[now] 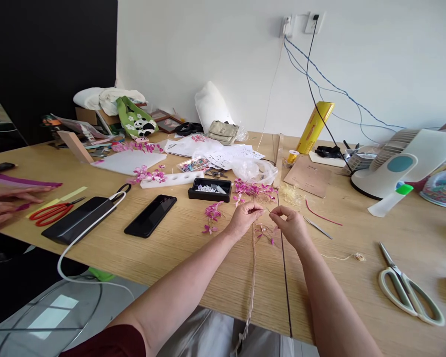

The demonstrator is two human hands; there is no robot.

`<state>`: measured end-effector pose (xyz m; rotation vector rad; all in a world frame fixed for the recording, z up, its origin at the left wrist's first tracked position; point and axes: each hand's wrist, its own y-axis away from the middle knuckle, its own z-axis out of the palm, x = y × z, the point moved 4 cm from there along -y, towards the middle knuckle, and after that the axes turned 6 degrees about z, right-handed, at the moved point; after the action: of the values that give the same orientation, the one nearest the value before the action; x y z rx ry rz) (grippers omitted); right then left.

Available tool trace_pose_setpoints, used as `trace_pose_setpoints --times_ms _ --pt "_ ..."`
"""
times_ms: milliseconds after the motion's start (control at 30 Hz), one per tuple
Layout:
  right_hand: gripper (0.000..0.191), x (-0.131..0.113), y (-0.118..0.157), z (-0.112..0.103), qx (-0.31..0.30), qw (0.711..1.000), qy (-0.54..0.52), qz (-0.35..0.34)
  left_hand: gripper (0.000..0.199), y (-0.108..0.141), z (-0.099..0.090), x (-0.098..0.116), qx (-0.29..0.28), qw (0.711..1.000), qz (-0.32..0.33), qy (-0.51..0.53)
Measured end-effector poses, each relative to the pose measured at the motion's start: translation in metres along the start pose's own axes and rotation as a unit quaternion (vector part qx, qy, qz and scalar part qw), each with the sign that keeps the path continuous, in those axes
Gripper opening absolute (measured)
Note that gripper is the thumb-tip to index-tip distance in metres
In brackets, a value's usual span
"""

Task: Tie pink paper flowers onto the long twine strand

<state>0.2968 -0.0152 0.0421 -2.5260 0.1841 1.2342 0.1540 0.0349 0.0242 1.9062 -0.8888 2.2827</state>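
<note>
My left hand (247, 218) is closed in a pinch above the table's seam. Close by on its right, my right hand (290, 224) pinches too. A thin strand (267, 210) shows in the small gap between the fingertips; whether it is thread or wire I cannot tell. Beneath my left hand a tan twisted cord (253, 267) runs down over the table edge towards my lap. Small pink-purple blossoms on thin stems (266, 233) lie under my hands. Beyond them is a pink flower cluster (254, 189), and a smaller flower sprig (212, 215) rests to the left.
Left of my arms are a phone (151, 215), a black power bank (80, 220) with a white cable, and a black tray (209, 190). White-handled scissors (411, 290), tweezers (318, 227) and a fan (397, 161) stand or lie rightward. Another person's hands (7, 203) work at far left.
</note>
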Motion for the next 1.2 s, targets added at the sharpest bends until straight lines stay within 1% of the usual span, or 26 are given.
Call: trace_pose_setpoints --times_ms 67,133,200,233,300,333,433,500,533,600,633,700,767,833,900,967,1000,1067,1133,1200 --pt "0.016 0.001 0.001 0.001 -0.031 0.997 -0.072 0.027 0.021 0.001 -0.001 -0.002 0.023 0.999 -0.013 0.018" --pt "0.018 -0.002 0.002 0.003 -0.076 0.99 -0.116 0.036 0.023 0.001 -0.003 -0.003 0.042 0.998 -0.027 0.044" --pt "0.018 -0.005 0.004 0.004 -0.109 0.988 -0.106 0.028 0.025 0.001 -0.004 -0.005 0.048 0.996 -0.042 0.056" --pt "0.017 -0.007 0.004 0.005 -0.113 0.99 -0.084 0.02 0.026 0.001 -0.005 -0.005 0.049 0.996 -0.049 0.053" --pt "0.014 -0.01 0.005 0.004 -0.096 0.995 -0.021 -0.004 0.025 0.0 -0.006 -0.005 0.051 0.997 -0.052 0.029" --pt "0.012 -0.011 0.005 0.004 -0.083 0.996 0.012 -0.018 0.025 -0.001 -0.007 -0.004 0.053 0.998 -0.043 0.009" --pt "0.011 -0.012 0.004 0.003 -0.051 0.994 0.088 -0.042 0.021 -0.002 -0.006 0.002 0.046 0.997 0.028 -0.063" --pt "0.013 -0.009 0.003 0.001 -0.019 0.994 0.105 -0.034 0.019 -0.002 -0.004 0.005 0.03 0.992 0.071 -0.096" --pt "0.013 -0.007 0.002 0.0 -0.002 0.994 0.103 -0.025 0.018 -0.001 -0.002 0.004 0.023 0.992 0.075 -0.102" --pt "0.014 -0.002 0.001 -0.002 0.017 0.997 0.072 0.001 0.018 0.0 -0.001 0.001 0.022 0.995 0.05 -0.086" --pt "0.015 0.0 0.001 -0.003 0.014 0.999 0.042 0.013 0.02 0.001 -0.001 -0.002 0.029 0.997 0.029 -0.067" --pt "0.018 0.002 0.001 -0.002 -0.014 0.999 -0.034 0.031 0.022 0.002 -0.002 -0.007 0.046 0.999 -0.011 -0.021" --pt "0.019 0.001 0.002 0.001 -0.06 0.993 -0.092 0.033 0.025 0.002 -0.004 -0.011 0.06 0.997 -0.035 0.017" --pt "0.019 -0.003 0.003 0.004 -0.097 0.99 -0.097 0.018 0.026 0.001 -0.005 -0.012 0.071 0.996 -0.048 0.034" --pt "0.016 -0.007 0.004 0.005 -0.104 0.993 -0.049 -0.009 0.025 0.001 -0.007 -0.013 0.077 0.995 -0.054 0.033" --pt "0.012 -0.009 0.005 0.005 -0.09 0.995 0.02 -0.035 0.023 0.0 -0.008 -0.011 0.074 0.996 -0.04 0.007" --pt "0.012 -0.01 0.005 0.005 -0.082 0.994 0.053 -0.044 0.022 0.0 -0.008 -0.008 0.069 0.997 -0.021 -0.016" --pt "0.012 -0.01 0.004 0.004 -0.061 0.991 0.103 -0.053 0.021 -0.001 -0.007 -0.002 0.051 0.995 0.038 -0.071" --pt "0.014 -0.008 0.003 0.001 -0.023 0.991 0.125 -0.043 0.02 0.0 -0.003 0.003 0.025 0.989 0.095 -0.111" --pt "0.014 -0.004 0.001 -0.003 0.019 0.993 0.116 -0.019 0.019 0.001 0.0 0.003 0.002 0.986 0.116 -0.121"
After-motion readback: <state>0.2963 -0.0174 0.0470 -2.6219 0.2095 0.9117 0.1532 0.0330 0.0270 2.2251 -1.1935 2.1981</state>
